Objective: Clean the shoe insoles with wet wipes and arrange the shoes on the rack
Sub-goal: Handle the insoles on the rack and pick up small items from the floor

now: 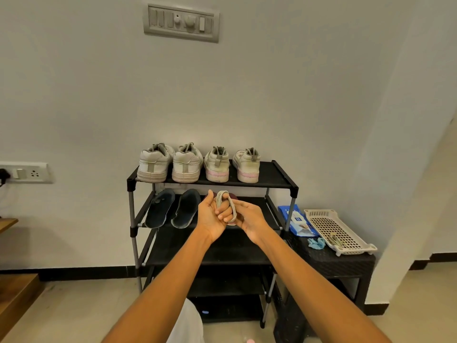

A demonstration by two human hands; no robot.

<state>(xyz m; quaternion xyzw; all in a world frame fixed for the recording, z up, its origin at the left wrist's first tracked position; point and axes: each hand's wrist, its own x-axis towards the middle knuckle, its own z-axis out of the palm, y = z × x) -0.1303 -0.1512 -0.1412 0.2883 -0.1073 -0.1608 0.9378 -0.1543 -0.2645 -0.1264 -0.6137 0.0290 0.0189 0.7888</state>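
Soft, even indoor light, slightly dim and warm-toned, faint shadows fell under the rack shelves, no glare, wide-angle bending curved the wall edges, forearms stretched, detail stayed slightly soft throughout.

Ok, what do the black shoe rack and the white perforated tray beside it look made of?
The black four-tier shoe rack looks like grey metal tubes joined by black plastic corner pieces, with matte black shelves, probably fabric. The white perforated tray looks like moulded plastic: an even grid of holes and a thick, smooth rim.
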